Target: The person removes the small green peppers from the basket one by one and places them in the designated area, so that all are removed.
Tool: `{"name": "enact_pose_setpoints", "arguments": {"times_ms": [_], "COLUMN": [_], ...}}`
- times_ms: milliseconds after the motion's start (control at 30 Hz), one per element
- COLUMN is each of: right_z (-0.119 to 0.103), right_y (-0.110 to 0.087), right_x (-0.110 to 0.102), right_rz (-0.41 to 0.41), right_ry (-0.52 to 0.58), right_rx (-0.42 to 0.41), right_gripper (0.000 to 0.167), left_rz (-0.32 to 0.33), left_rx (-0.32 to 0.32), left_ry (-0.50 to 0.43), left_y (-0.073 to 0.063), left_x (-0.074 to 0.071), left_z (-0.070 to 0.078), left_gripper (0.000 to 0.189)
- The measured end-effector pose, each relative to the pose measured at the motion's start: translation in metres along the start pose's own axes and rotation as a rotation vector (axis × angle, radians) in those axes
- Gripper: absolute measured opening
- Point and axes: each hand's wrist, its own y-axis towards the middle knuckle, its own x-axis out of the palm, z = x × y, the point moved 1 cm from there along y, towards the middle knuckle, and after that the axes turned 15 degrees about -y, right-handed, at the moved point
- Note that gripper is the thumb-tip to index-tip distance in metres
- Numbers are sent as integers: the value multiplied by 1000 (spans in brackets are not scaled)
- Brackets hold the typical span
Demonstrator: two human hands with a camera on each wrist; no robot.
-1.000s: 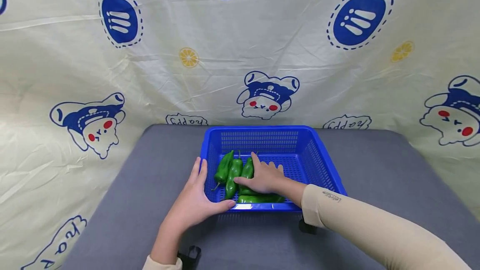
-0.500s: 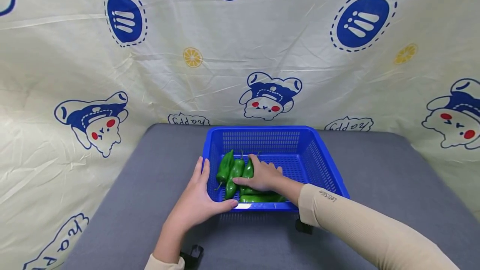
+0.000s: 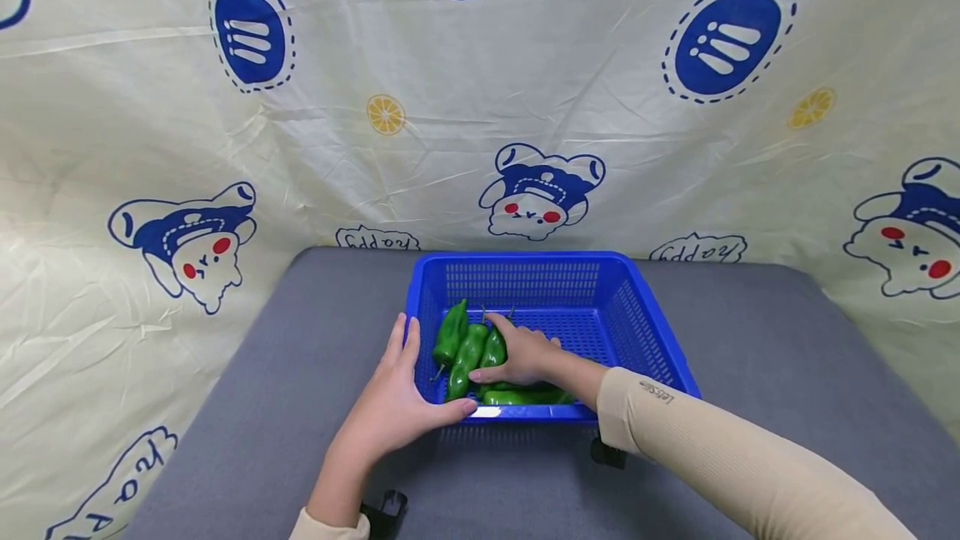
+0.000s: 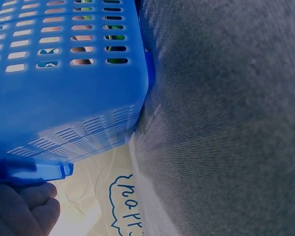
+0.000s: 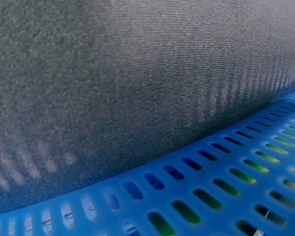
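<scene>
In the head view a blue plastic basket (image 3: 517,413) holds several long green peppers. Two of them, a far-left pepper (image 3: 451,332) and the one beside it (image 3: 467,357), lie side by side with stems showing. My right hand (image 3: 528,354) reaches in over the front rim and grips a third green pepper (image 3: 492,347), thumb at its near end and index finger towards its stem. Another pepper (image 3: 525,397) lies crosswise below that hand, along the front wall. My left hand (image 3: 397,398) rests on the basket's near left corner, fingers straight along the side, thumb on the front rim.
The basket stands on a grey cloth-covered table (image 3: 750,357). Behind it hangs a pale curtain (image 3: 450,190) with cartoon prints. Through the slotted wall (image 5: 201,196) in the right wrist view, green shows. Dark straps sit near both wrists.
My right hand has shifted slightly left and nearer, its index finger moving left, and the pepper under it has moved a little the same way. My left hand stays on the corner.
</scene>
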Motion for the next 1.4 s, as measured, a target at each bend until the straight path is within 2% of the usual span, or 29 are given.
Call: {"name": "enact_pose_setpoints", "arguments": {"times_ms": [233,533,767,1033,1167,1400], "right_z": [-2,-10,-10,-7,-7,0], "right_y": [0,1,2,1,0,-8], "right_x": [-1,1,3,-1,-5,-15], "right_rz": [-31,-8,15,27,63,89], "right_ry": [5,-35,-8,-15,32,182], "right_rx": [-7,8,31,2,-43,-131], "right_gripper": [106,105,108,116,113,112], "left_rz": [8,16,16,10,4,-1], "left_rx": [-1,-13,-9,2,-2,4], "left_ry": [-5,-8,-9,-7,-10,1], "left_y": [0,-2,-1,1,1,1], "left_x": [0,-2,-2,-1,-1,-3], "left_z": [0,-3,-4,-3,-2,-1], "left_gripper": [136,136,136,133,133,135]}}
